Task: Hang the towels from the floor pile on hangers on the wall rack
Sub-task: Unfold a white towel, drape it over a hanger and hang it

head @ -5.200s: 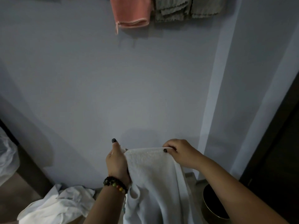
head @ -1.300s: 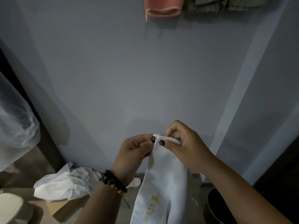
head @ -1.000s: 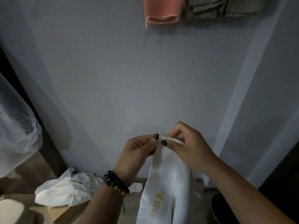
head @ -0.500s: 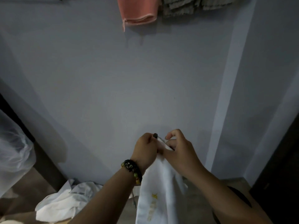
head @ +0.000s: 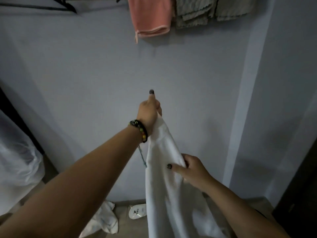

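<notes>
While the white towel (head: 164,177) hangs long in front of the wall (head: 85,83), two hands hold it up. The left hand (head: 149,112) is higher. Its fingers are curled tight round the top corner of the towel, and its thumb sticks up past the cloth. A bead bracelet (head: 141,130) sits on that wrist, and a thin blue string hangs down from it, just beside the towel's left edge. The right hand (head: 190,169) is lower and to the right. Its thumb lies on the front of the cloth, and its fingers (head: 186,163) wrap round the right edge, so it grips the towel too. Between the two hands the right edge runs in a slant. Below the right hand the towel drops down and goes out of the picture at the bottom.

Down on the floor (head: 123,205), near the foot of the wall, lies a small pile of white cloth (head: 104,219). Just beside it is a white slipper (head: 138,212). Both are left of the hanging towel and apart from it.

High up, a pink towel (head: 151,16) hangs with its bottom edge well above the left hand. Gray towels (head: 205,11) hang right next to it. To the left, at the top edge, part of a black hanger (head: 68,8) shows. The wall between the hands and the hung towels is bare. At the far left is something pale and see-through (head: 15,162); I cannot tell what it is.
</notes>
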Action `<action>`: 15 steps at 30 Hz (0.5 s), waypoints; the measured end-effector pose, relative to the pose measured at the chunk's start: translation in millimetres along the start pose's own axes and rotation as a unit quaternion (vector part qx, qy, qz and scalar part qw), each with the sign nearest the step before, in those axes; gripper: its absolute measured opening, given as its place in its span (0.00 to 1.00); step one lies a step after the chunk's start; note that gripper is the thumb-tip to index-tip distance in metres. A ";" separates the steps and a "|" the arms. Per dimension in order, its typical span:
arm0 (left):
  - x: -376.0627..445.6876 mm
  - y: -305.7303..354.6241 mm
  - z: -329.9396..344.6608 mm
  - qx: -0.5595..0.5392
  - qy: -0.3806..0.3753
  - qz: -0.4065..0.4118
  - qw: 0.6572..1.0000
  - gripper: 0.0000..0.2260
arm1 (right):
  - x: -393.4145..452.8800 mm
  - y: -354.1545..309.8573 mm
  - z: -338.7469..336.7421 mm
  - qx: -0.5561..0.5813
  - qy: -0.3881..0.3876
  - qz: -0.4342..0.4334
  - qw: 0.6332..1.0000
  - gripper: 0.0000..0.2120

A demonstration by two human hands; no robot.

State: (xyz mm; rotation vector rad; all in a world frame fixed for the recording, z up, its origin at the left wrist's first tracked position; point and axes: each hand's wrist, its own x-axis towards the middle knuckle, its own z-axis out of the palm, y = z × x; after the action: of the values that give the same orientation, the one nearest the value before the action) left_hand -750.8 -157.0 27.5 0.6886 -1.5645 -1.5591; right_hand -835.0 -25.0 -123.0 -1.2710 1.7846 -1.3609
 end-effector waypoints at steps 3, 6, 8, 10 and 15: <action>9.5 29.0 -3.6 -0.044 -0.050 0.018 0.998 0.25 | -2.9 19.9 5.5 -0.023 -0.071 0.068 0.995 0.22; 12.7 54.3 -11.5 -0.060 -0.074 0.043 0.995 0.24 | -6.6 29.3 18.0 -0.071 -0.160 0.086 0.981 0.32; 13.7 64.4 -18.2 -0.057 -0.079 0.055 0.994 0.25 | -7.6 22.1 24.8 -0.064 -0.169 0.041 0.983 0.35; 14.6 69.5 -24.0 -0.047 -0.082 0.060 0.994 0.26 | -3.9 6.7 29.6 -0.026 -0.095 -0.024 0.995 0.29; 12.0 73.1 -29.1 -0.022 -0.092 0.072 0.993 0.27 | 22.0 -26.0 48.8 -0.115 0.165 -0.259 0.945 0.15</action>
State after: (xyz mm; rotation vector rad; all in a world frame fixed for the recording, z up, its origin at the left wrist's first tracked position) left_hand -721.2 -176.3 98.9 0.4066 -1.6706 -1.5795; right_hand -793.3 -66.1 -112.4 -1.8226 1.9548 -1.7738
